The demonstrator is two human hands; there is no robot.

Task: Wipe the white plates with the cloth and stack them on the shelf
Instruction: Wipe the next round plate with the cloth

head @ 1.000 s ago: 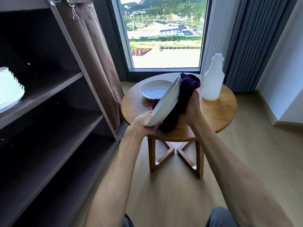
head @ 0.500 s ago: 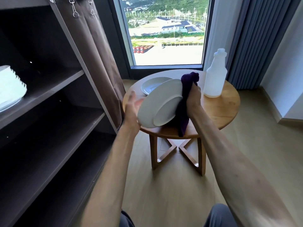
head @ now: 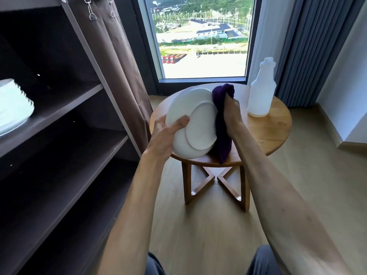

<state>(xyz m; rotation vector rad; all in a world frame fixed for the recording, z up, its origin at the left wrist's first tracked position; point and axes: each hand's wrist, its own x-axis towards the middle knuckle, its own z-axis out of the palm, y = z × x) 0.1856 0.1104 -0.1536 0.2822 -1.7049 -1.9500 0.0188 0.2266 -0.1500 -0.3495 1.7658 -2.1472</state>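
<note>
A: While the round white ceramic plate (head: 191, 124) is tipped up on edge above the near left part of the round wooden side table (head: 278, 132), which hand has it?

B: The left hand (head: 165, 133). Its thumb lies curled across the plate's underside, which faces the camera with its raised foot ring showing, and the palm cups the left rim; the fingers on the far side are hidden.

A: And the right hand (head: 231, 112)?

B: It sits at the plate's right edge, fingers closed round the dark purple terry cloth (head: 222, 124). The cloth is bunched above the knuckles and hangs down in a long fold to the table's near edge, touching the plate's right rim.

A: Is the cloth against the plate's upper face?

B: I cannot tell, that face is turned away.

A: Where are the other plates?

B: 1 stack of white plates with ridged edges (head: 14, 108) stands at the far left, on an upper board of the dark brown open shelving unit (head: 83, 139). It is cut off by the frame edge, so the count is unclear. The boards below it look bare and dark.

A: Anything else on the table?

B: 1 translucent white plastic bottle with a narrow neck (head: 261, 92), upright on the far right side, well apart from the plate.

A: And around it?

B: A brown curtain (head: 119, 72) hangs on clips beside the shelving, a tall window (head: 200, 36) lies beyond the table, grey pleated curtains (head: 309, 46) on the right, pale wood floor (head: 198, 235) below
</note>
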